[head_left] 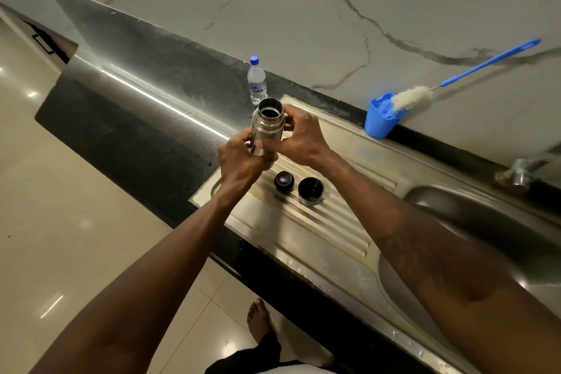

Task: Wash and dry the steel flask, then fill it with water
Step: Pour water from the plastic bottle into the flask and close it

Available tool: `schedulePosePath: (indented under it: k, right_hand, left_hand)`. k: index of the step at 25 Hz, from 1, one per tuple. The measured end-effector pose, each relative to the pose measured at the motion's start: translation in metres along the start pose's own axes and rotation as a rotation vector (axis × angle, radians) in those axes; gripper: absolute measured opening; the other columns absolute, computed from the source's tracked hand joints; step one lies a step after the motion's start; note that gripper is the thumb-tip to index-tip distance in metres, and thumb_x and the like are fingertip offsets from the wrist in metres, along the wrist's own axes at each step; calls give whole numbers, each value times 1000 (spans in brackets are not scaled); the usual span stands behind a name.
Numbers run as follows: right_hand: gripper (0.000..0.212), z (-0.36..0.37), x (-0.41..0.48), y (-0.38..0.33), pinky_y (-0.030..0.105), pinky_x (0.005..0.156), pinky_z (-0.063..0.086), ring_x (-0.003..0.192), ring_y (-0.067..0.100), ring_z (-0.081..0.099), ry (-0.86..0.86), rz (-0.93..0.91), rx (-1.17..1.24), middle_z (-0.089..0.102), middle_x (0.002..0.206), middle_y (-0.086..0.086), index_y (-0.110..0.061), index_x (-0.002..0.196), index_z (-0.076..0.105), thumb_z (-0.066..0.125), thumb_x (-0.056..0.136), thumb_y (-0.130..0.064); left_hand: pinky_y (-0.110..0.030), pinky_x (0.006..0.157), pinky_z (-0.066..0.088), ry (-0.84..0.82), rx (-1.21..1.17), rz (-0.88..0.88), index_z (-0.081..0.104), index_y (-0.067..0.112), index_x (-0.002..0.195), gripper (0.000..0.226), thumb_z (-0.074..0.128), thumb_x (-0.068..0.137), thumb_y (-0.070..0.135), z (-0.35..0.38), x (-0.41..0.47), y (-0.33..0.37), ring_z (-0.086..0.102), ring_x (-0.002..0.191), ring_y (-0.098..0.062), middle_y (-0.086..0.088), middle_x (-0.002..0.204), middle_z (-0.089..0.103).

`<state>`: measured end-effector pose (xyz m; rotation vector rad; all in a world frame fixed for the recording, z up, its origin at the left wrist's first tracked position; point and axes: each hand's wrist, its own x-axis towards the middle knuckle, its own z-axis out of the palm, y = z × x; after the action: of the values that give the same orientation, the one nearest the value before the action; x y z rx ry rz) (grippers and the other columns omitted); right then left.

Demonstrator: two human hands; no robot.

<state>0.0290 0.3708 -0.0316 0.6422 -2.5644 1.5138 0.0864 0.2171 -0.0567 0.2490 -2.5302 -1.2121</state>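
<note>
Left hand [239, 161] and right hand [300, 136] curled close together, arms outstretched.

left forearm [170, 252]: bare | right forearm [425, 252]: bare, faint dark marking | foot [258, 317]: bare | trouser leg [270, 346]: black

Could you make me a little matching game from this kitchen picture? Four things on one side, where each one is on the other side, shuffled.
Things:
1. steel flask
2. water bottle
3. bottle brush
4. black stopper

Places:
A. resting on the ribbed drainboard
B. head down in the blue cup
C. held by the left hand and right hand
D. standing on the dark counter

Pairs: 1-C, 2-D, 3-B, 4-A
</note>
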Motion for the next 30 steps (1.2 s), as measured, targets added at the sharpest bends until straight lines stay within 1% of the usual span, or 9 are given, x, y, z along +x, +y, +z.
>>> schedulePosePath:
  k: [4, 9, 11, 15, 18, 20, 23, 27, 30]
  right_hand:
    - [74, -62, -15, 3, 33, 88, 61, 98, 4, 71, 172, 26, 28, 76, 106, -10, -22, 122, 67, 94, 61, -53]
    - [73, -136, -64, 25, 23, 87, 59, 98, 0, 69, 292, 133, -46, 73, 105, -17, -31, 125, 66, 93, 62, -56]
    - [76, -155, -89, 37, 20, 86, 58, 97, -2, 69, 295, 168, -84, 73, 106, -17, -32, 127, 66, 92, 62, -60]
    - [76, -172, -123, 60, 26, 85, 60, 93, 0, 71, 295, 218, -99, 76, 107, -13, -28, 126, 68, 94, 61, -56]
    - [77, -170, -135, 73, 32, 87, 61, 96, 3, 71, 276, 246, -79, 76, 109, -10, -25, 127, 67, 95, 61, -54]
    - [75, -167, -138, 80, 35, 87, 62, 96, 4, 72, 271, 248, -67, 76, 107, -11, -26, 125, 67, 96, 61, -54]
    - [76, -163, -139, 84, 35, 87, 62, 98, 3, 71, 253, 242, -85, 75, 109, -11, -26, 127, 66, 95, 63, -55]
    - [82, -160, -138, 84, 37, 88, 61, 101, 5, 69, 227, 255, -98, 73, 113, -13, -30, 131, 63, 91, 62, -65]
    - [94, -162, -139, 84, 41, 91, 59, 107, 6, 66, 176, 279, -150, 70, 121, -13, -33, 137, 57, 86, 59, -75]
  left_hand:
    - [-27, 75, 62, -63, -105, 138, 78, 25, 115, 52, 90, 65, 36, 28, 8, 53, 73, 84, -2, 10, 100, 79]
    - [-38, 77, 65, -261, -198, 142, 79, 21, 112, 54, 93, 62, 35, 87, -20, 104, 75, 86, -7, 6, 97, 79]
    - [-39, 74, 65, -339, -186, 121, 80, 22, 108, 53, 95, 59, 37, 110, -34, 112, 75, 81, -8, 7, 93, 79]
    - [-38, 79, 64, -444, -163, 118, 81, 26, 108, 56, 98, 56, 37, 138, -55, 116, 74, 82, -4, 9, 93, 79]
    - [-33, 82, 63, -487, -124, 126, 80, 27, 109, 58, 98, 56, 38, 149, -61, 112, 73, 85, -1, 9, 96, 79]
    - [-34, 84, 63, -505, -108, 129, 79, 27, 113, 62, 95, 55, 43, 152, -62, 106, 73, 88, -1, 9, 99, 80]
    - [-34, 86, 64, -520, -107, 130, 77, 25, 117, 64, 95, 58, 43, 154, -63, 97, 73, 92, -2, 8, 104, 79]
    - [-32, 87, 63, -523, -102, 129, 74, 23, 122, 71, 95, 58, 46, 154, -61, 92, 72, 96, -6, 6, 110, 78]
    - [-29, 85, 60, -545, -60, 138, 70, 21, 127, 77, 98, 59, 43, 152, -59, 89, 71, 99, -10, 3, 112, 76]
